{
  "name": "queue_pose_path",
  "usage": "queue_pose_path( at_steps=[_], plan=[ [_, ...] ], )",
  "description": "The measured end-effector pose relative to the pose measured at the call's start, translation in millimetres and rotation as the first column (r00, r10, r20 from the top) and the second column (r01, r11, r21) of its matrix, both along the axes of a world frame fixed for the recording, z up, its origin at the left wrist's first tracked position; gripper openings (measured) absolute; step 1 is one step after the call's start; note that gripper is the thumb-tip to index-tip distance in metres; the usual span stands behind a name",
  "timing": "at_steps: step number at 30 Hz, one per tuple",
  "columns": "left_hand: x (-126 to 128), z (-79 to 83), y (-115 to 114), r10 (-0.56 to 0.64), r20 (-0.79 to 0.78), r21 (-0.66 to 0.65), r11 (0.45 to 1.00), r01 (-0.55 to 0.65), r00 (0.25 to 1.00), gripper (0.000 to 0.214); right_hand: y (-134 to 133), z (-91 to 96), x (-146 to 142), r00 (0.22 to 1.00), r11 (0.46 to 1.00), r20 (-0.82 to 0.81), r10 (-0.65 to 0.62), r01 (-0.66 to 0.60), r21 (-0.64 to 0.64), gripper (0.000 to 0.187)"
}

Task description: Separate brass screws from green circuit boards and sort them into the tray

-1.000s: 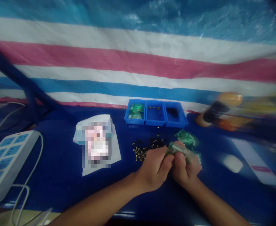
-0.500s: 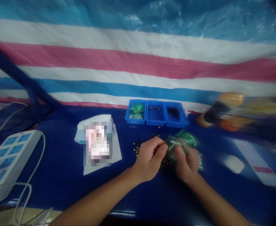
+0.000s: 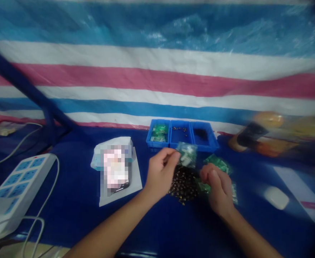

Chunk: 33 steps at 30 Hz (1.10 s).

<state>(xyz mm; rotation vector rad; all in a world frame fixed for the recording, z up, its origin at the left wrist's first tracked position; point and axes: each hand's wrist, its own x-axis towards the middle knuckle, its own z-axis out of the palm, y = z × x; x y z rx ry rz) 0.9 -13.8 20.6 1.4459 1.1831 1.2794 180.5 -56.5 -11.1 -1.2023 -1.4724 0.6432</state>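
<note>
near left on the bench (image 3: pixel 77 218), pwr strip (image 3: pixel 25 186) w/ white cable (image 3: pixel 58 166) looping alongside. white rounded thing (image 3: pixel 276 197) well off to the r, edges blurred. r hand (image 3: pixel 219 190): thumb against curled fingers, grip nearly closed, can't tell if anything's in it; ½ sec ago it was on the bag w/ the other hand, now it's apart from it. l hand (image 3: pixel 160 173) grip pinched tight, thumb + fingertips on one edge of the small clear bag (image 3: pixel 187 154), white bits inside. bag's now in l hand only, further fwd than before, above the far side of the pile of small dark + brassy parts (image 3: pixel 183 186), just short of the trays in view. pile was mostly covered by hands, now shows b/w them. green packets (image 3: pixel 223 164) lie just beyond r hand. further back, 3 blue trays (image 3: pixel 181 141) side by side: green packets in l one, few metal parts in mid, dark stuff in r. striped sheet (image 3: pixel 136 77) behind; whole view sits a bit lower than ½ sec ago
</note>
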Motion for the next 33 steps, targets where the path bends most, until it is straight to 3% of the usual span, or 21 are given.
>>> queue_pose_path(
  at_steps=[4, 8, 12, 14, 18, 20, 22, 24, 27, 30, 33],
  plan=[
    [-35.0, 18.5, 42.9, 0.207, -0.168, 0.06, 0.978, -0.2, 0.964, 0.027, 3.8, 5.7, 1.6, 0.997, 0.992, 0.015, -0.072, 0.073, -0.102, 0.041],
    [-59.9, 19.0, 81.4, 0.237, -0.29, 0.103, 0.971, -0.216, 0.927, 0.031, 4.1, 13.8, -0.1, 0.995, 0.99, 0.047, -0.092, 0.096, -0.102, 0.042],
    [-65.9, 11.7, 106.3, 0.246, -0.391, 0.093, 0.969, -0.228, 0.887, 0.032, 3.2, 15.1, -0.7, 0.995, 0.991, 0.061, -0.082, 0.088, -0.101, 0.041],
    [-66.2, 11.8, 111.6, 0.244, -0.508, 0.101, 0.969, -0.224, 0.826, 0.034, 2.6, 14.9, -0.3, 0.994, 0.992, 0.075, -0.081, 0.088, -0.092, 0.041],
    [-62.8, 15.0, 101.8, 0.395, -0.723, 0.295, 0.918, -0.264, 0.567, 0.034, 1.7, 16.5, 0.6, 0.989, 0.993, 0.121, -0.088, 0.097, -0.068, 0.041],
    [-56.5, 13.7, 89.2, 0.426, -0.759, 0.397, 0.902, -0.169, 0.492, 0.036, 2.6, 18.2, 0.9, 0.981, 0.994, 0.177, -0.074, 0.087, -0.063, 0.041],
    [-47.7, 9.1, 76.7, 0.355, -0.825, 0.397, 0.918, 0.004, 0.441, 0.037, 5.3, 19.3, 2.0, 0.959, 0.996, 0.279, -0.042, 0.062, -0.063, 0.039],
    [-39.0, 2.2, 68.8, 0.307, -0.867, 0.369, 0.924, 0.094, 0.392, 0.041, 9.7, 18.4, 4.8, 0.908, 0.998, 0.418, -0.018, 0.04, -0.044, 0.033],
    [-32.0, -8.3, 66.9, 0.301, -0.884, 0.348, 0.934, 0.074, 0.357, 0.05, 16.9, 12.6, 13.1, 0.784, 0.999, 0.619, -0.047, 0.054, 0.007, 0.024],
    [-32.1, -13.6, 68.0, 0.319, -0.875, 0.359, 0.932, 0.044, 0.363, 0.052, 21.3, 3.9, 23.4, 0.624, 0.979, 0.763, -0.17, 0.198, 0.057, 0.022],
    [-32.1, -13.9, 60.8, 0.379, -0.833, 0.424, 0.905, 0.027, 0.403, 0.047, 23.4, -4.4, 31.9, 0.469, 0.923, 0.837, -0.282, 0.37, 0.104, 0.035]
  ],
)
